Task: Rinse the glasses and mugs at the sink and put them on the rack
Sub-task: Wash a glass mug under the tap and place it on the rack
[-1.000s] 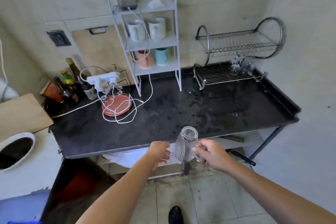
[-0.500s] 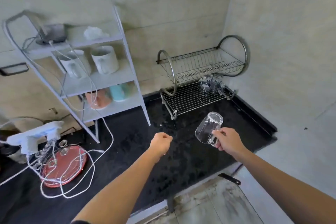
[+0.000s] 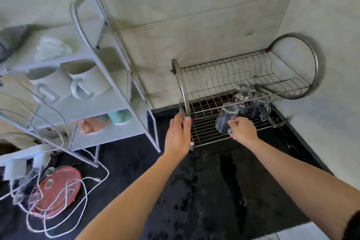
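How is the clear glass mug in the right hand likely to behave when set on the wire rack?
The glass mug is probably rigid and brittle, being clear glass; knocking the wire dish rack could chip it. Its round wall might roll if laid sideways. The right hand grips only its handle, so it may swing.

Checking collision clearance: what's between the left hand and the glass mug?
Head view: only bare lower-tier grid of the dish rack between left hand and glass mug, held by right hand.
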